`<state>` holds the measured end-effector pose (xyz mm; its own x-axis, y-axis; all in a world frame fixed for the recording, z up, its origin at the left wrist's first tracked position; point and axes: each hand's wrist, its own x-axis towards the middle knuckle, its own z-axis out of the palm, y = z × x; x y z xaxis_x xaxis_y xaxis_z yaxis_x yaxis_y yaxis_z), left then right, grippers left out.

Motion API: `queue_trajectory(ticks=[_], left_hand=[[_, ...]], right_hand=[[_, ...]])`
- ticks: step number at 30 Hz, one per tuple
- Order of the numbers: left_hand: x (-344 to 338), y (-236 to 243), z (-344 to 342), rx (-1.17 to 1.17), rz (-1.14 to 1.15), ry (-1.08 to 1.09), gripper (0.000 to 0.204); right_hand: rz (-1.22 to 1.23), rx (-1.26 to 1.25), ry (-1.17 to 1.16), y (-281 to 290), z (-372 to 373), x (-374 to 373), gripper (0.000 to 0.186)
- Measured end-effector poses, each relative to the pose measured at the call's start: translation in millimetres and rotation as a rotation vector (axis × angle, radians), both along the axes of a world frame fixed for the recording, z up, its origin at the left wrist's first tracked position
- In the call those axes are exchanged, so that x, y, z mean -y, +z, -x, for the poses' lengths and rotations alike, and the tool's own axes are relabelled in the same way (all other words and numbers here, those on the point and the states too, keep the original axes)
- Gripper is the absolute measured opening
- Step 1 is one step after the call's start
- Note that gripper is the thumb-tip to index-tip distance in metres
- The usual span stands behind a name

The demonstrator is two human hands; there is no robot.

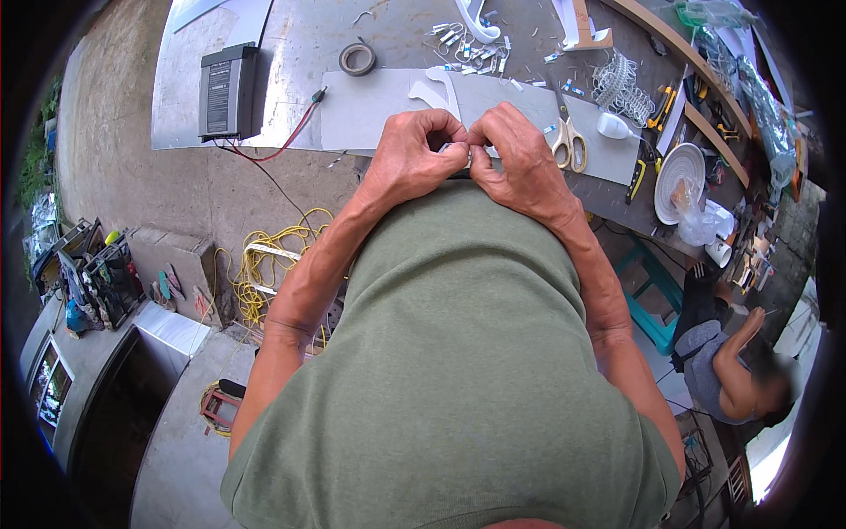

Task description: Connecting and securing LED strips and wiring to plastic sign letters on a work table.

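The left hand (407, 157) and the right hand (520, 163) meet knuckle to knuckle at the near edge of the workbench (291, 53), just above the green shirt (458, 353), and between them sits a small pale piece (458, 152). It lies between the two sets of fingertips, at about three o'clock from the left hand and nine o'clock from the right, so neither hand is clearly nearer; both touch it. Both hands are pressed together in a pinch on it, thumbs and forefingers curled over, and most of it is hidden beneath them. What shows suggests a long axis running from nine to three o'clock, along the bench edge, though which end points where I cannot tell. Beyond the hands, at twelve o'clock, lies a grey sheet (370, 110) with a white cut shape (438, 93) on it. Yellow-handled scissors (570, 143) rest just beside the right hand at two o'clock, a tape roll (357, 59) at eleven o'clock, and a dark box (227, 91) with a red lead (295, 132) well off at ten o'clock.
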<state>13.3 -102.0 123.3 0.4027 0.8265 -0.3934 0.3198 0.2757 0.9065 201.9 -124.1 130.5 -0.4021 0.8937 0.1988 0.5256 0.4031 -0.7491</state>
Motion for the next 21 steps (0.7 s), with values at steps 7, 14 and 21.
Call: queue_trajectory(ticks=[7, 14, 21], left_hand=[[1, -3, 3, 0.007, 0.041, -0.034, 0.014], [1, -5, 6, 0.029, 0.066, -0.063, 0.014], [1, -11, 9, 0.108, 0.106, -0.026, 0.016]], right_hand=[[0.13, -0.103, -0.004, -2, 0, 2, 0.011], [0.165, -0.133, 0.009, -4, -3, 3, 0.012], [0.179, -0.151, -0.016, -6, -3, 3, 0.012]])
